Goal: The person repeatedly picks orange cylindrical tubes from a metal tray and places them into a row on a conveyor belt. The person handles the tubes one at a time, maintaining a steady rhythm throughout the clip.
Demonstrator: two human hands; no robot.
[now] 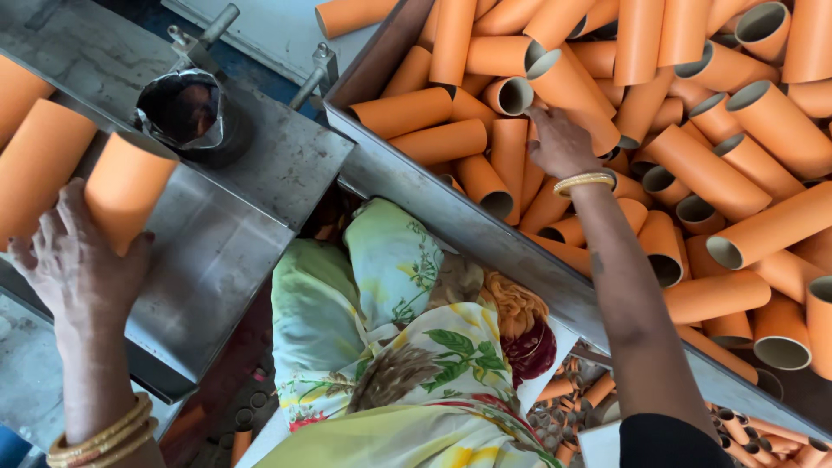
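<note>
Orange tube (pixel 126 191): left hand (pixel 78 269) fingers clamped round it on the metal table (pixel 217 251). Right hand (pixel 559 143) fingers close on another in the heaped bin (pixel 485 234). Most tubes remain there.

From my remote feed, matt orange cardboard tubes (pixel 702 169) with grey paper-lined insides fill a dull, scuffed sheet-metal bin (pixel 485 234). My left hand (pixel 78 269) grips one smooth tube (pixel 126 191) on a scratched, brushed steel table (pixel 225 251); crinkled shiny foil lines a cup (pixel 186 113). Glossy gold-coloured metal bangles (pixel 100 438) gleam above soft floral printed cloth (pixel 407 364).
</note>
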